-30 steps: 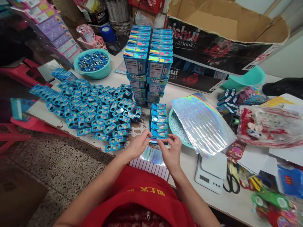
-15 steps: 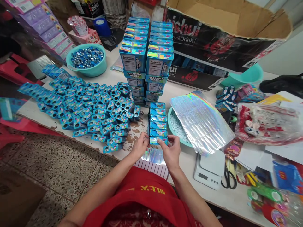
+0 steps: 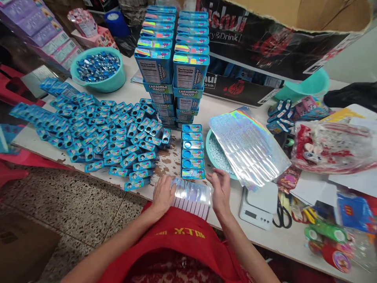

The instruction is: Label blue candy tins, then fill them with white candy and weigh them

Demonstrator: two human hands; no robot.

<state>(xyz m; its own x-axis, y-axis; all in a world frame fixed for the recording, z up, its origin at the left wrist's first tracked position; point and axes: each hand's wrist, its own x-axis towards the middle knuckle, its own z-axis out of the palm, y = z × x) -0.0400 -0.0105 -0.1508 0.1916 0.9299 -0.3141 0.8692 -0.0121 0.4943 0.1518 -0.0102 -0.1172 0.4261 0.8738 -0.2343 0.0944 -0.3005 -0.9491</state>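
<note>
In the head view, my left hand (image 3: 162, 196) lies at the left edge of a shiny sheet of sealing strips (image 3: 193, 192), fingers stretched forward and touching it. My right hand (image 3: 220, 192) hovers by the sheet's right edge, its fingers apart and holding nothing. Just ahead of both hands stands a short row of blue candy tins (image 3: 193, 153), labelled Caramelo Macizo, with narrow tops facing up. The nearest tin (image 3: 193, 173) has a glossy strip across its top. Part of the strip sheet is hidden by my red apron.
Many open-holed tins (image 3: 118, 143) spread leftward. Stacked tins (image 3: 188, 70) rise behind the row. A bowl of wrapped candies (image 3: 98, 84) stands back left. Holographic sheets (image 3: 250, 147) partly cover a bowl of white pellets (image 3: 219, 151); a scale (image 3: 259, 204) and scissors (image 3: 282, 216) lie right.
Both hands have left the nearest tin and moved down toward me. My left hand now lies at the strip sheet's edge; my right hand has opened beside it. The camera view has shifted slightly.
</note>
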